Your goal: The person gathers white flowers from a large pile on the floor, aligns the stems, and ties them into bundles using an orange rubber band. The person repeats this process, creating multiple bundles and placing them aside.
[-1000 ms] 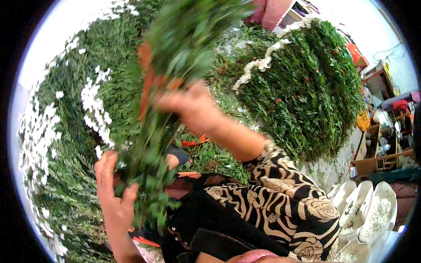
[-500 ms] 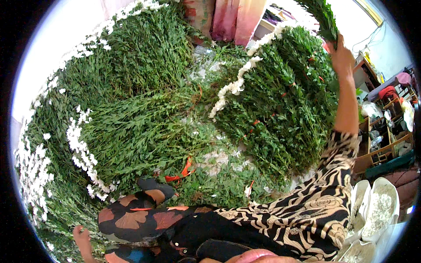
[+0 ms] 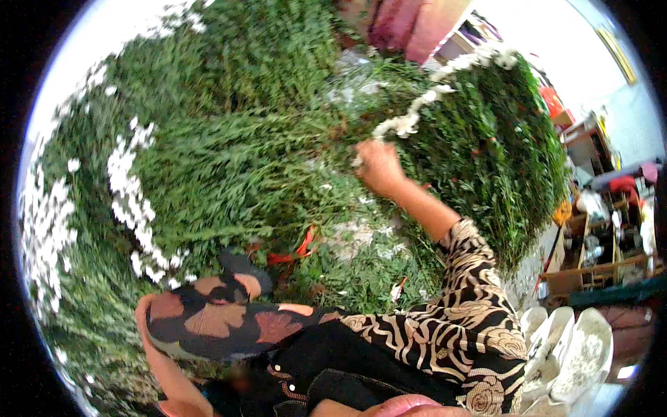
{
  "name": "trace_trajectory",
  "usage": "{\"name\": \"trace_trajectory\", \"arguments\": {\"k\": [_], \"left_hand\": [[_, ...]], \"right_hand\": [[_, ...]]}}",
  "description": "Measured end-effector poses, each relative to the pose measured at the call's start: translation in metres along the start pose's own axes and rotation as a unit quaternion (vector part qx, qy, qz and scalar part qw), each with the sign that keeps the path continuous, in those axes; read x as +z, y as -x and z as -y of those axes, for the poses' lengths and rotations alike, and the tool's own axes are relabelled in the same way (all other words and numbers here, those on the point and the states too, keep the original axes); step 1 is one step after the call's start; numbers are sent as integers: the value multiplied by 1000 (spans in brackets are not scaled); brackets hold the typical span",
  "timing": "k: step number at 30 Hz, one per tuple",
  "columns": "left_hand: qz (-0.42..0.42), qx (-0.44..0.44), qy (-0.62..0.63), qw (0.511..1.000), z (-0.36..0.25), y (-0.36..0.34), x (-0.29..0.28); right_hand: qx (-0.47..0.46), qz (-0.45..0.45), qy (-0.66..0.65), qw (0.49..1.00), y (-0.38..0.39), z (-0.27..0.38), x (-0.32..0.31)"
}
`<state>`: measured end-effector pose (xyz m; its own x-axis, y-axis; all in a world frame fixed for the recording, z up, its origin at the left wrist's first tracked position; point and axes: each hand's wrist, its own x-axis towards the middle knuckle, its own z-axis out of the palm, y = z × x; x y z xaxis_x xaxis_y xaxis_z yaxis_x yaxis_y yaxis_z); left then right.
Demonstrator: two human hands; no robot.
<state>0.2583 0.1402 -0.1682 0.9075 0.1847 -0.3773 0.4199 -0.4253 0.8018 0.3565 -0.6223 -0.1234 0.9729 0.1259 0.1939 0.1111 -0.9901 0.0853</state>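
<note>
My right hand (image 3: 381, 168) reaches forward to the near end of a row of white flower heads (image 3: 403, 125), which edges the right-hand pile of leafy green stems (image 3: 479, 153). Its fingers are curled, and what lies within them is hidden, though a little white shows beside them. My left hand (image 3: 144, 311) lies against my bent knee in patterned leggings (image 3: 215, 316); its fingers cannot be made out. In front of me a bundle of white-flowered stems (image 3: 222, 160) spreads on the floor, with its white heads (image 3: 128, 194) toward the left.
More white-flowered stems (image 3: 229, 55) are heaped at the back and left. Red-orange ribbon (image 3: 300, 250) lies among loose leaves by my foot. Pale long containers (image 3: 587, 354) stand at the lower right, below a cluttered wooden shelf (image 3: 590, 243). Pinkish cloth (image 3: 417, 31) hangs behind.
My right hand has come down and left from high on the right, where it held a leafy green bunch, to the white flower heads. My left hand has moved up onto the knee.
</note>
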Motion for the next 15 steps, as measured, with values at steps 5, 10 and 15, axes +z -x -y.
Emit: {"name": "trace_trajectory", "arguments": {"k": [5,10,15], "left_hand": [[-18,-101,121,987,45,48,77],[-51,-107,288,950,65,60,140],[-22,-120,388,914,79,31,156]], "right_hand": [[-271,218,-169,922,9,189,67],[-366,162,-213,891,-22,283,70],[-251,143,-266,920,-76,388,54]]}}
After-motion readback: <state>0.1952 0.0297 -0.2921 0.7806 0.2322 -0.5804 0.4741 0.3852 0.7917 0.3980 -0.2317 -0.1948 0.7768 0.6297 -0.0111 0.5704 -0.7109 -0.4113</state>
